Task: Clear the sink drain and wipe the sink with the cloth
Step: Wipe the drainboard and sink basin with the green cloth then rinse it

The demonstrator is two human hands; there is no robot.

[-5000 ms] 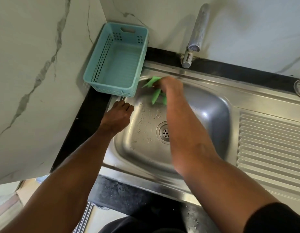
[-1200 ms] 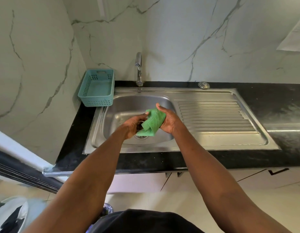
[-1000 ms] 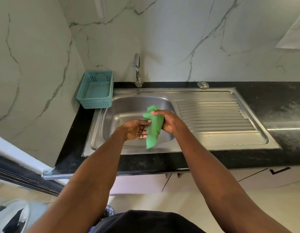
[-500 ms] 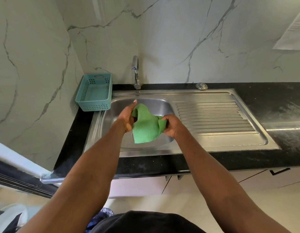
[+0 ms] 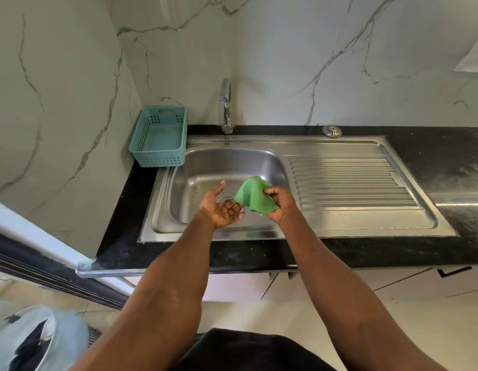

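The right hand [image 5: 279, 203] pinches a green cloth [image 5: 255, 196] by one edge at the centre of the frame, letting it hang over the sink [image 5: 259, 162], probably so any drips fall into the basin. The left hand [image 5: 221, 207] is spread wide and empty, palm up beside the cloth, seemingly ready to take or fold it. The drain [image 5: 224, 199] peeks out behind its fingers. A strainer [image 5: 331, 130] sits on the desk [image 5: 433, 148] at upper right, likely put there while the drain is cleared.

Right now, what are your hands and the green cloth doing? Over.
Right hand pinching green cloth above the sink. Left hand open, empty, over the drain. Nothing blocking the basin.
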